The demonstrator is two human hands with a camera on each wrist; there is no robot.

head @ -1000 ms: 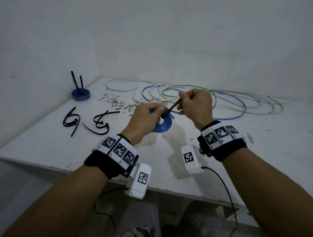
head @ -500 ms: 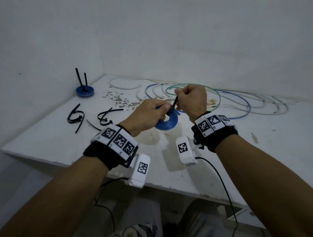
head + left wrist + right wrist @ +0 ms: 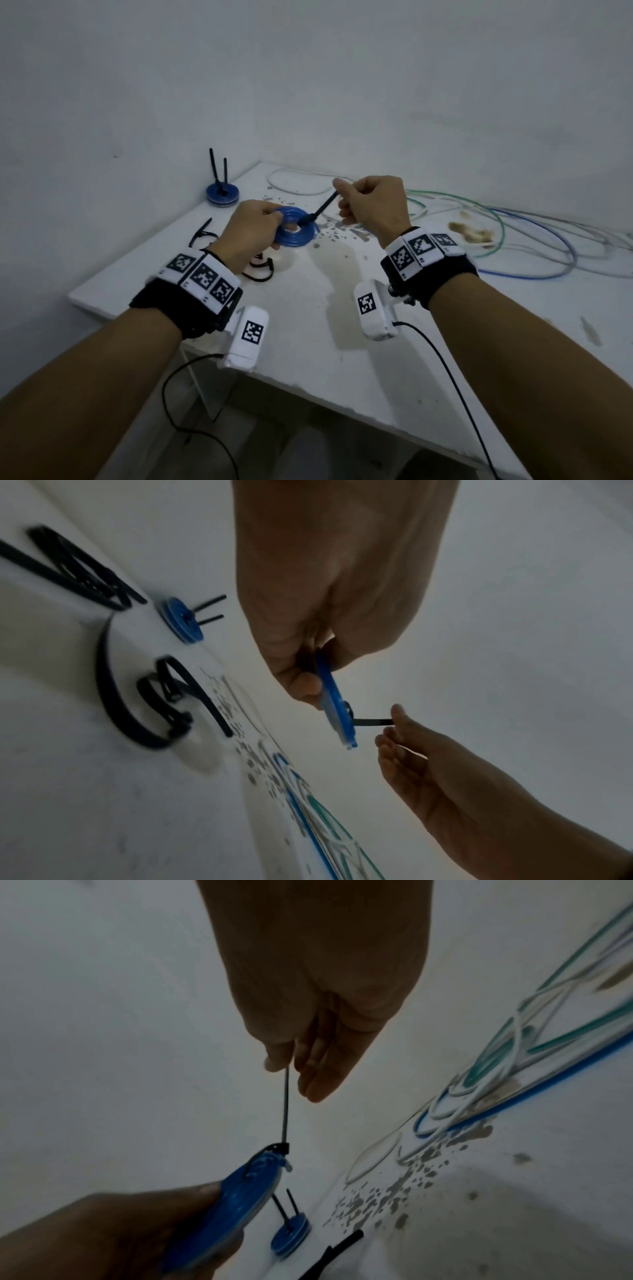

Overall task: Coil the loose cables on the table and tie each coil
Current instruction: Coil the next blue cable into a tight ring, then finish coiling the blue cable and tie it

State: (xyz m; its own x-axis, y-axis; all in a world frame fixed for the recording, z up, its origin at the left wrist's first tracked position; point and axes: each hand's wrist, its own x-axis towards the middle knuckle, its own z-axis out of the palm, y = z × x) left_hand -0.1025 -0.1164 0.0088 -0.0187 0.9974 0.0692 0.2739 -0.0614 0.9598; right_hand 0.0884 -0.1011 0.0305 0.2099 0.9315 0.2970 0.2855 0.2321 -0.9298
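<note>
Left hand: the left hand (image 3: 253, 226) grips the blue coil (image 3: 295, 230) by its rim, fingers curled round it, lifted off the counter (image 3: 342, 308).
Right hand: the right hand (image 3: 371, 204) pinches the free end of the black cable tie (image 3: 322, 209) between thumb and forefinger; the other fingers are loosely curled.
Cable tie: it runs taut from the coil up to the right hand, its loop wrapped round the coil's edge.
Finished coil: a tied blue coil (image 3: 222, 195) lies at the far left corner of the counter, two black tie ends standing up from it.
Spare ties: black ties (image 3: 164, 702) lie on the counter near the left hand.
Loose cables: white, green and blue cables (image 3: 496, 236) sprawl across the counter's far right, well apart from the held coil.
</note>
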